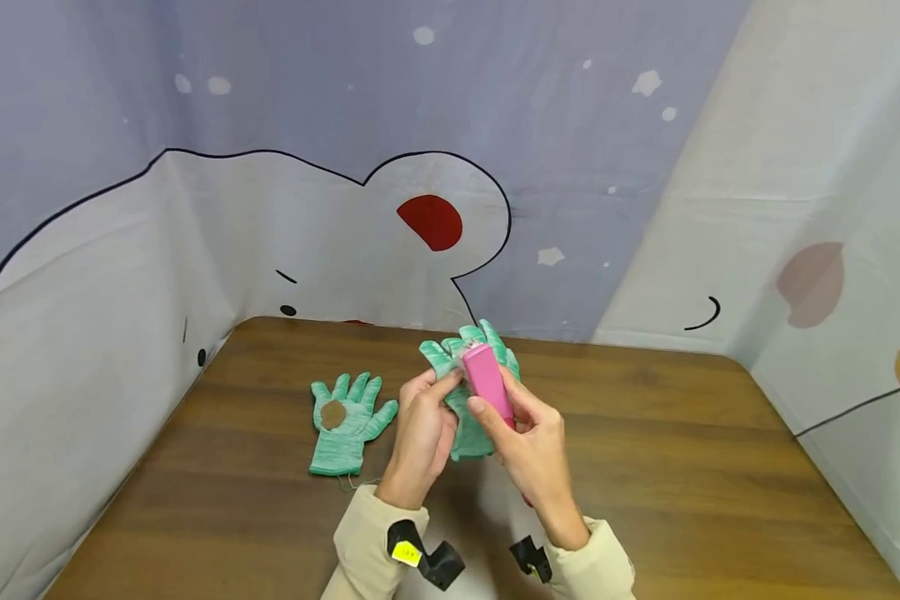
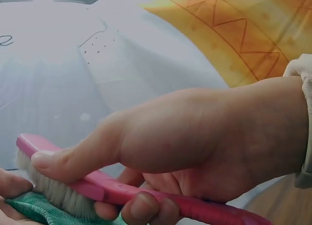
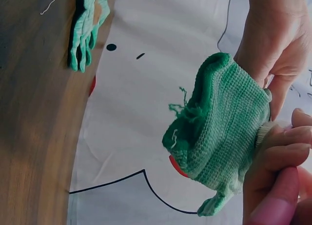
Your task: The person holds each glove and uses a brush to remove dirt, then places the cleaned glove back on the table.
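Head view shows a yellow label (image 1: 407, 552) on the black wrist mount (image 1: 442, 568) at the person's left cuff; its marks are too small to read. A second green knit glove (image 1: 342, 446) lies apart, to the left, on the wood-grain surface (image 1: 682, 467), with a round brown patch (image 1: 333, 415) on it and loose threads by its cuff. Cartoon-printed fabric (image 1: 570, 167) rises behind and along both sides.

Both forearms, in cream sleeves (image 1: 363, 537), reach forward, the hands close together above the surface. The left hand (image 1: 423, 425) pinches the worked green glove (image 1: 468, 429) near its finger end, thumb on top. The right hand (image 1: 531, 437) has its fingers curled round a pink brush (image 1: 487, 379), thumb along the head; the pale bristles (image 2: 73, 198) touch the glove. Right wrist view shows frayed green threads (image 3: 190, 110) at that glove's gaping cuff.
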Available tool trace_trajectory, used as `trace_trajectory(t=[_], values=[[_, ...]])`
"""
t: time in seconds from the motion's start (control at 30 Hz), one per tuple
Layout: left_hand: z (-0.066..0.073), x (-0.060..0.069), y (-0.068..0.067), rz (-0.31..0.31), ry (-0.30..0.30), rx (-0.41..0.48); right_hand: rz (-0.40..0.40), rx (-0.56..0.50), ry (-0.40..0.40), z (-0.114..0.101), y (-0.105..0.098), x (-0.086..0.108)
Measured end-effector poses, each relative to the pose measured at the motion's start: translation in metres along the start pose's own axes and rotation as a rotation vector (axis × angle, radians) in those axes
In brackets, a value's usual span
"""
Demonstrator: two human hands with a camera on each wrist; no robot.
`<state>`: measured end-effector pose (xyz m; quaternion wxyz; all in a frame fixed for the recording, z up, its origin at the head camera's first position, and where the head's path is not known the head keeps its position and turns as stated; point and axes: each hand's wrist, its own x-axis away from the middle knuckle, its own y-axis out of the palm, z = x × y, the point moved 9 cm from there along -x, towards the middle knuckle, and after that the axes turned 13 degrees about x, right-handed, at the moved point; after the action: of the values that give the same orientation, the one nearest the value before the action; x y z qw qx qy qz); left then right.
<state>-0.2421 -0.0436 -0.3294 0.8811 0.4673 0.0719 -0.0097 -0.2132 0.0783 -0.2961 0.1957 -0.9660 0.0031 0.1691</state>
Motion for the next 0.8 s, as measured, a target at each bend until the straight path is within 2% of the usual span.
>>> trace_trajectory(t=[0.33, 0.43, 0.53, 0.6, 0.73, 0.8], values=[[-0.002, 0.004, -0.004, 0.031, -0.021, 0.053, -0.093, -0.025, 0.080, 0.011, 0.002, -0.002], [-0.001, 0.001, -0.003, 0.017, -0.024, 0.061, -0.105, -0.021, 0.081, 0.011, 0.000, -0.006], [0.002, -0.004, 0.000, 0.012, -0.001, 0.057, -0.109, -0.023, 0.074, 0.010, -0.001, -0.012], [0.003, -0.005, -0.001, 0.034, 0.013, 0.046, -0.121, -0.028, 0.083, 0.011, -0.001, -0.013], [0.003, 0.002, -0.008, 0.089, 0.016, 0.018, -0.166, -0.041, 0.124, 0.017, 0.005, -0.009], [0.003, 0.005, -0.009, 0.089, 0.010, 0.018, -0.169, -0.046, 0.135, 0.019, 0.006, -0.007]])
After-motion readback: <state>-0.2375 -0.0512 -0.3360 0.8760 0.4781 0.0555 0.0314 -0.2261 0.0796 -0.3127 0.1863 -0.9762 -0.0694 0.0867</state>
